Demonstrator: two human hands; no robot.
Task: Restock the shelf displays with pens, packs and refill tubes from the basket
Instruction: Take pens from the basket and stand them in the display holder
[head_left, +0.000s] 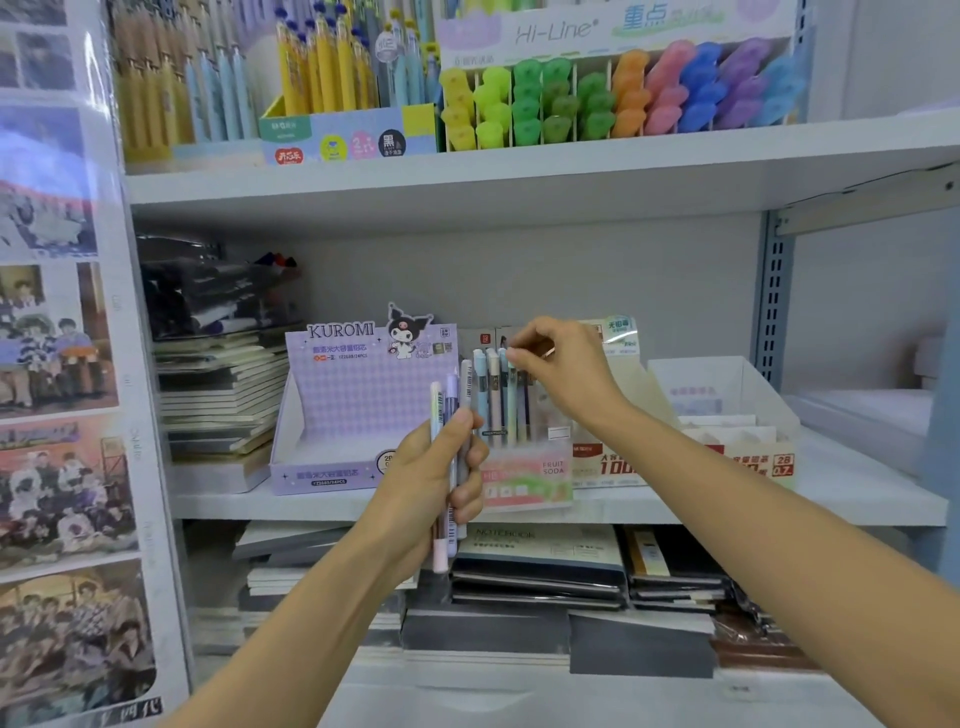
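My right hand (563, 371) pinches an upright pen (511, 400) directly above the Fruit Soda box (524, 480); my left hand (436, 483) grips spare pens (451, 395) just beside.

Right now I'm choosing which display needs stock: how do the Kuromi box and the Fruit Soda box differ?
The Kuromi box is purple, the Fruit Soda box pink. The Kuromi box looks empty; the Fruit Soda box holds upright pens. Both sit on the same shelf.
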